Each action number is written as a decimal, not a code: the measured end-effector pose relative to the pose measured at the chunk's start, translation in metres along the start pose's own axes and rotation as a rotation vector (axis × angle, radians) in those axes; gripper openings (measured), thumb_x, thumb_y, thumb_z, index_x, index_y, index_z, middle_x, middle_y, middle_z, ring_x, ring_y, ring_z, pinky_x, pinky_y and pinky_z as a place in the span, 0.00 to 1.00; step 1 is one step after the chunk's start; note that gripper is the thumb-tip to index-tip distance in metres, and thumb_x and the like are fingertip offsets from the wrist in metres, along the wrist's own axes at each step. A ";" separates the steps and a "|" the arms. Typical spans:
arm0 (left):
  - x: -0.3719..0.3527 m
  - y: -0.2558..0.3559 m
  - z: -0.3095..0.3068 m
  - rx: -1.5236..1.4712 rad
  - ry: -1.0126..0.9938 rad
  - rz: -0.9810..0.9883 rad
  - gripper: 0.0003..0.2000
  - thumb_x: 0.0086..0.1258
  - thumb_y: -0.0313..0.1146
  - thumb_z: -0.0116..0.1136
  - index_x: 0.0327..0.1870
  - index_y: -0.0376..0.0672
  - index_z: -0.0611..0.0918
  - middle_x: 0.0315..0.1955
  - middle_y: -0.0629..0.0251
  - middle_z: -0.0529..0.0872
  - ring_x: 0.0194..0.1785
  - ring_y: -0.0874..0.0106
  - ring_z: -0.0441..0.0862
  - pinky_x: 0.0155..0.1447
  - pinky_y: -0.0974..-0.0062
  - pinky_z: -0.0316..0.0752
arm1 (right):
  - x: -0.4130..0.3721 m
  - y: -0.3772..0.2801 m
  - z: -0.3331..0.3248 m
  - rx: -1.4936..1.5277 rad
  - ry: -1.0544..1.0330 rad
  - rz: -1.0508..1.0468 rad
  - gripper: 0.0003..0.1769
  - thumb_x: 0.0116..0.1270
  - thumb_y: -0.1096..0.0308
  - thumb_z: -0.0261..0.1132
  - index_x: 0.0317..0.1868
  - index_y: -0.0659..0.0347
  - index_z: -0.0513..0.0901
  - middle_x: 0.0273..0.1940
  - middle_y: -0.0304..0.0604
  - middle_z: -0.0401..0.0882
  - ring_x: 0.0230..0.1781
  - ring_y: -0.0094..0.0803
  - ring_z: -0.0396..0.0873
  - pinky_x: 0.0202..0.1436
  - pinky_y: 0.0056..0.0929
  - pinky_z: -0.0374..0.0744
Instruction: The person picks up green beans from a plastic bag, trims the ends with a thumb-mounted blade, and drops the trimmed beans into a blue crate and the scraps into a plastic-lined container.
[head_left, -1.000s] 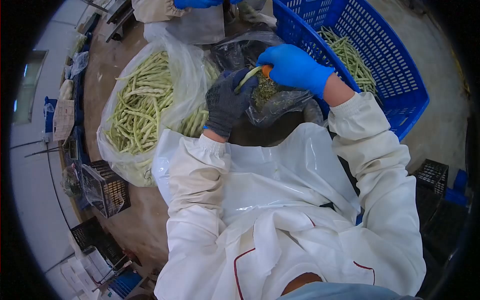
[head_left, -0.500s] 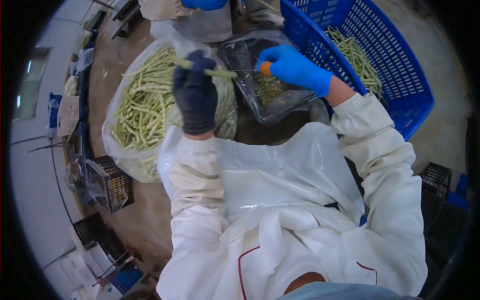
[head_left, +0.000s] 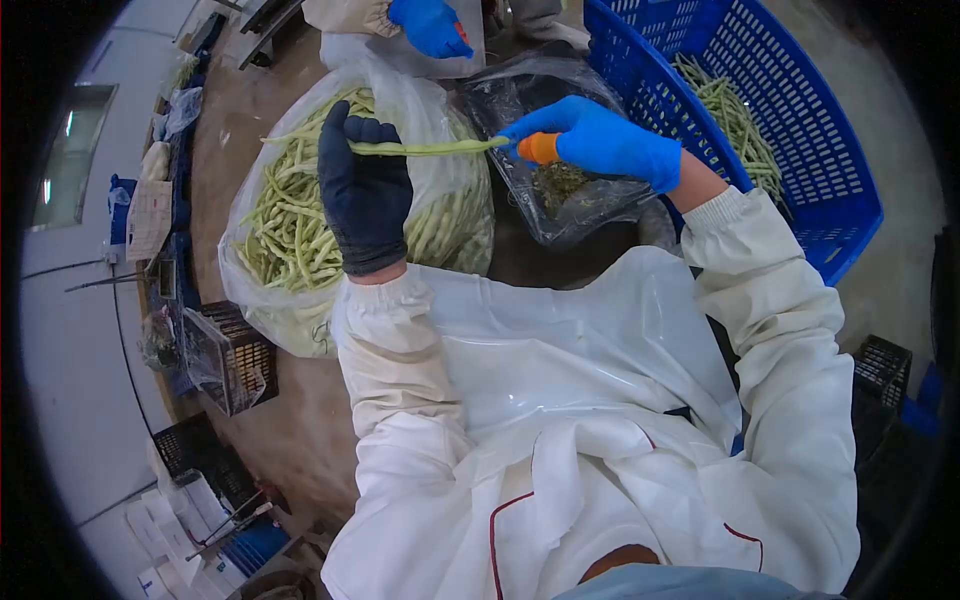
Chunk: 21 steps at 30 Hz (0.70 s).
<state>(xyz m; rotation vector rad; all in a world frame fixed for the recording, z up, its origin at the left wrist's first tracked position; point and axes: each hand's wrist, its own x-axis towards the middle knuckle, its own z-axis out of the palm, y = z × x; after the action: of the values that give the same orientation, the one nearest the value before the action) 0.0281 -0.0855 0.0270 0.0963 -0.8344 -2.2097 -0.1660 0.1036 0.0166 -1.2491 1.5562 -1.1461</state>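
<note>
Leftward, away from my right hand [head_left: 605,145], my left hand [head_left: 366,195] has moved since a second ago, and it is now above the clear bag [head_left: 405,90]. Left of that bag, a dark slatted crate [head_left: 245,360] stands on the floor. Pale green pods [head_left: 290,210] fill the bag. My left fingers are curled around one long bean [head_left: 440,149], which stretches across the bag and past its right side to meet my right fingertips. Beyond the bag hangs a co-worker's blue-gloved hand [head_left: 432,25]. Just right of the bag, dark plastic [head_left: 545,232] holds green scraps [head_left: 560,185]; over it, my right hand is closed around an orange handle [head_left: 540,148]. Farther right of the bag, a blue crate [head_left: 650,75] contains more beans [head_left: 735,125].
</note>
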 end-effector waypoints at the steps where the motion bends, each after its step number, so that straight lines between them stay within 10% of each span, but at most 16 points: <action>1: 0.000 -0.001 0.000 0.002 -0.005 -0.001 0.17 0.72 0.35 0.54 0.59 0.41 0.75 0.40 0.72 0.82 0.46 0.74 0.79 0.59 0.68 0.74 | -0.001 -0.002 -0.001 -0.010 -0.015 0.003 0.13 0.67 0.71 0.60 0.50 0.61 0.83 0.37 0.40 0.83 0.39 0.25 0.77 0.48 0.27 0.76; 10: -0.006 -0.021 0.008 0.623 0.306 -0.009 0.18 0.77 0.41 0.45 0.56 0.36 0.77 0.41 0.62 0.81 0.43 0.73 0.78 0.52 0.74 0.75 | -0.017 -0.008 0.008 0.055 -0.059 -0.088 0.10 0.67 0.71 0.60 0.46 0.62 0.83 0.36 0.38 0.81 0.38 0.22 0.75 0.45 0.25 0.74; 21: -0.020 -0.055 0.018 0.861 -0.036 -0.257 0.14 0.75 0.33 0.48 0.52 0.34 0.81 0.29 0.66 0.82 0.29 0.80 0.75 0.35 0.84 0.71 | -0.027 -0.005 0.037 -0.343 -0.340 -0.420 0.12 0.57 0.73 0.62 0.42 0.61 0.83 0.38 0.52 0.79 0.41 0.48 0.78 0.47 0.38 0.76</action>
<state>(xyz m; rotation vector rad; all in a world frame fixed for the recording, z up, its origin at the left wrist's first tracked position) 0.0017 -0.0351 0.0051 0.6034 -1.8217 -1.9177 -0.1248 0.1241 0.0135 -1.9587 1.2985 -0.8668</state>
